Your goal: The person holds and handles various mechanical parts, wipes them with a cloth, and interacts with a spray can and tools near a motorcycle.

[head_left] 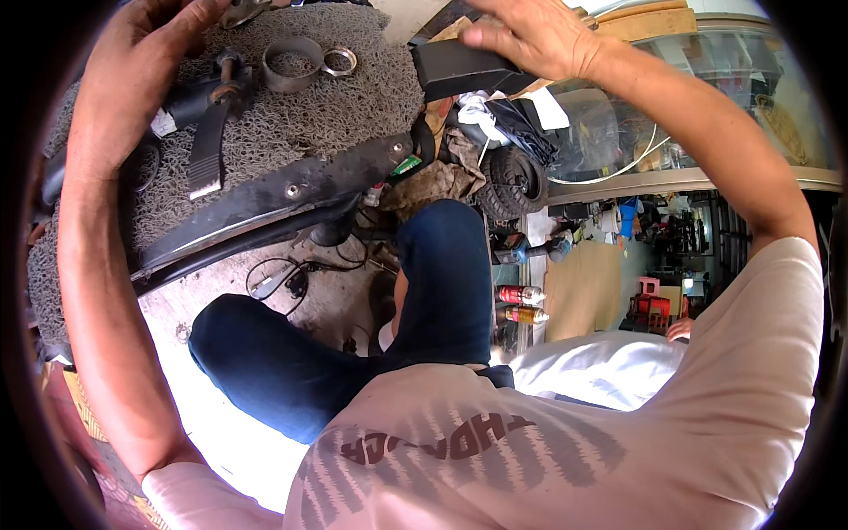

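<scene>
My left hand (pixel 146 57) reaches to the top edge over the grey looped mat (pixel 291 119). Its thumb points toward a shiny metal part (pixel 243 11); most fingers are cut off or hidden, so its grip cannot be told. On the mat nearby stand a wide metal ring (pixel 291 66) and a smaller ring (pixel 339 62). A dark tool with a bolt (pixel 227 66) and a flat ribbed strip (pixel 208 150) lies closer to my left wrist. My right hand (pixel 539 40) is open, thumb apart from the fingers, at a black box (pixel 459 69); contact is unclear.
A black bolted rail (pixel 291 190) borders the mat's near side. Right of it are a brown rag (pixel 437 181), a black wheel (pixel 512 181) and a glass-topped case (pixel 698 97). Cables (pixel 291 278) lie on the floor by my knees. Two spray cans (pixel 521 295) and a power tool (pixel 530 249) sit to the right.
</scene>
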`<action>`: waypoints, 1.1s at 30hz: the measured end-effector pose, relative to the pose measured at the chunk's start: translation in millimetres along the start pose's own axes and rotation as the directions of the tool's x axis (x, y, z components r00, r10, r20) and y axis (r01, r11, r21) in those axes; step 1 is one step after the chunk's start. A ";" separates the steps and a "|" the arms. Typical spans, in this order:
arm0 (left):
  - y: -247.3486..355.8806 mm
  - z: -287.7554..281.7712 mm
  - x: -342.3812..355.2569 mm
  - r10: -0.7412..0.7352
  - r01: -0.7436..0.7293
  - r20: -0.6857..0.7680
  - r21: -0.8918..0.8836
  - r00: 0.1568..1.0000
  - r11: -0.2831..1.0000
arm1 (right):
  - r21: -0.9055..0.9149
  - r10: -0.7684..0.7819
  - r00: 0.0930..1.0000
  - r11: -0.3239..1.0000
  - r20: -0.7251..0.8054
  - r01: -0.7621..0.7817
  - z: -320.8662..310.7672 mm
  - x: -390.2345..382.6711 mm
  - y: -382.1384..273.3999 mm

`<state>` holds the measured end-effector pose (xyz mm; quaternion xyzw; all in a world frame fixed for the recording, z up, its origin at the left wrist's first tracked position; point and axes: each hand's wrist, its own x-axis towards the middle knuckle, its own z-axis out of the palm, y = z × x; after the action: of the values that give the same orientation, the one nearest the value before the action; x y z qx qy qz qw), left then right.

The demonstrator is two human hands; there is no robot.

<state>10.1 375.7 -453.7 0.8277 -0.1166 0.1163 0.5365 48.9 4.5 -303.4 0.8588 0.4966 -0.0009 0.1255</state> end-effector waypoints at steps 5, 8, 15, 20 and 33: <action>4.5 18.5 -4.8 -0.086 0.085 -0.013 -0.069 0.996 0.994 | 0.062 -0.155 0.987 0.986 0.045 0.152 12.3 -12.4 2.8; 2.9 22.3 -1.9 -0.026 0.027 0.035 -0.031 0.999 0.999 | 0.073 0.861 0.488 0.483 0.144 -0.873 48.5 -18.6 -1.1; 19.2 18.0 -0.5 0.098 -0.088 -0.042 0.204 0.994 0.975 | 0.676 0.946 0.187 -0.044 0.265 -0.736 65.3 -27.1 22.4; 37.9 27.5 2.5 -0.049 0.041 0.027 0.234 0.998 0.971 | 0.945 0.936 0.135 -0.315 0.325 -0.087 104.4 -87.3 9.8; 159.4 121.6 49.1 -0.002 0.043 -0.118 0.349 0.993 0.936 | 0.726 0.891 0.088 -0.416 0.445 0.547 268.6 -78.2 -23.0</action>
<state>14.0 197.7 -349.2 0.9032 -0.0533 0.1769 0.3874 22.7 -109.3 -558.6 0.4773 -0.2272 0.1362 -0.8379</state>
